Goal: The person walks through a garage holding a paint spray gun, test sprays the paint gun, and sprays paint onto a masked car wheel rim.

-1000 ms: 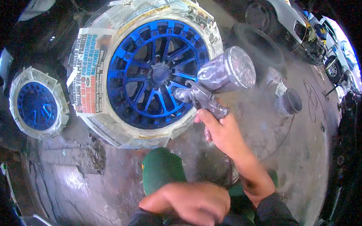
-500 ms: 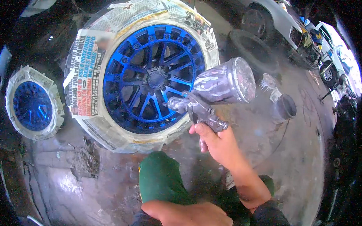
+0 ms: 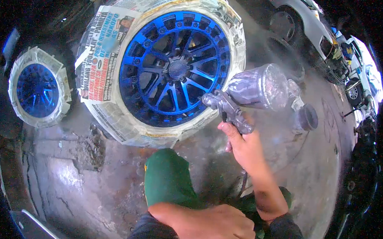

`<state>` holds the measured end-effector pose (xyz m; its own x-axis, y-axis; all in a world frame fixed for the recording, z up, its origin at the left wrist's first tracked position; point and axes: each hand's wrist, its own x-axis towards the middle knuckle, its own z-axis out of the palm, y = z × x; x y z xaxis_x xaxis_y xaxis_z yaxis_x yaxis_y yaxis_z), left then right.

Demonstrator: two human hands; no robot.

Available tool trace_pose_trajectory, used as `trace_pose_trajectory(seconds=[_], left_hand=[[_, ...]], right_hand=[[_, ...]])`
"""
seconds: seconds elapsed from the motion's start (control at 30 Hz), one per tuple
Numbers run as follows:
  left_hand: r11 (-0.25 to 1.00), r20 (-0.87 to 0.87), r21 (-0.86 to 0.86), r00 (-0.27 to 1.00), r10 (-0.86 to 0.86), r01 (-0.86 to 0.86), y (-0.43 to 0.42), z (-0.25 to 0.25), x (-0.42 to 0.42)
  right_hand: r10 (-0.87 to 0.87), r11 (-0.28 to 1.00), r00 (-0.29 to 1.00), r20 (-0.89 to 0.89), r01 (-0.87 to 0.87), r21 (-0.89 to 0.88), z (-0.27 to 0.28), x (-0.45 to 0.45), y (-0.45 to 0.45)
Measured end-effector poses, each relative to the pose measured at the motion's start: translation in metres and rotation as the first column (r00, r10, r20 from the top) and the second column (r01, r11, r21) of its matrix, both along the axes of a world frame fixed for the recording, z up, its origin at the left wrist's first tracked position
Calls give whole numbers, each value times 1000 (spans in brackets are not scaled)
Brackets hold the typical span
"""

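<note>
My right hand [image 3: 247, 149] is wrapped round the handle of a paint-spattered spray gun [image 3: 232, 110]. The gun's large cup [image 3: 264, 86] sits on top, tilted to the right, and its nozzle points left. Facing it is a blue spoked wheel rim [image 3: 176, 70], its tire covered by newspaper [image 3: 107, 61] and pale masking around the rim. The nozzle is near the rim's lower right edge. Low in the view, my left hand [image 3: 221, 226] lies across my lap, back upward, with curled fingers; their tips and anything inside them are hidden.
A smaller-looking masked blue wheel [image 3: 37, 91] stands at the left. Right of the gun is a dark round container [image 3: 306, 117] on the stained floor [image 3: 122, 176]. Further back are a loose tire [image 3: 286, 55] and a grey vehicle [image 3: 304, 16]. My green-covered knee [image 3: 168, 173] is below the wheel.
The spray gun and my right hand have shifted right relative to the rim, from over its lower spokes to its edge. The whole view has also moved slightly.
</note>
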<state>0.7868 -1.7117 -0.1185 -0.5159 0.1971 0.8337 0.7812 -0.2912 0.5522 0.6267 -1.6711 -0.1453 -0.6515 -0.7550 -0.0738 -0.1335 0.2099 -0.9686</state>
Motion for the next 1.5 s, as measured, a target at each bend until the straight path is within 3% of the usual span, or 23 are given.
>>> trace_pose_trajectory(seconds=[0.13, 0.23, 0.27, 0.33, 0.37, 0.4, 0.43, 0.47, 0.5, 0.53, 0.63, 0.73, 0.8, 1.0, 1.1, 1.3, 1.5], left_hand=[[961, 58, -249, 992, -109, 120, -16, 9, -3], [777, 268, -539, 941, -206, 324, 0, -14, -18], [830, 367, -461, 919, -144, 315, 10, -32, -22], [603, 691, -498, 705, -158, 623, 23, -76, -48], [620, 773, -461, 630, -70, 635, 32, -112, -56], [624, 771, -475, 635, -44, 620, 45, -171, -67], [634, 819, -446, 574, 5, 632, 44, -195, -73], [647, 733, -546, 677, 61, 533, 41, -212, -80], [670, 743, -564, 652, 155, 484, 49, -248, -86], [588, 629, -720, 704, 328, 369, 66, -303, -91], [353, 569, -813, 498, 655, 463, 52, -268, -88], [382, 550, -821, 410, 727, 424, 55, -289, -87], [331, 527, -830, 436, 730, 449, 57, -300, -86], [367, 530, -836, 426, 733, 408, 61, -301, -89], [371, 510, -854, 448, 734, 364, 60, -296, -86], [379, 530, -845, 497, 687, 377, 61, -303, -85], [404, 529, -847, 475, 703, 345, 61, -290, -81]], right_hand=[[62, 998, 998, -13, -62, -22, -2, 0, 1], [150, 988, 988, 44, -151, 20, 2, 0, 6], [174, 983, 983, 65, -178, 47, 4, 1, 7], [204, 976, 975, 90, -210, 64, 6, 0, 9], [209, 975, 973, 97, -215, 55, 7, 0, 8], [215, 974, 971, 103, -220, 45, 7, -1, 7], [188, 981, 980, 63, -191, 36, 6, -1, 6], [163, 986, 986, 21, -163, 26, 4, -1, 4], [138, 990, 990, -19, -138, 18, 3, -2, 3], [99, 995, 995, -29, -99, 21, 1, -2, 2], [12, 999, 998, -64, -10, 38, 0, -2, 1], [-4, 998, 991, -133, 12, 62, -2, -4, 3], [18, 998, 977, -214, -7, 56, -8, -6, 5], [116, 977, 991, 72, -127, 169, 11, 6, 10], [134, 967, 987, 90, -150, 204, 12, 5, 11], [2, 984, 986, -169, 28, 175, -10, -6, 11], [-20, 982, 994, -111, 40, 186, -6, -3, 14]])
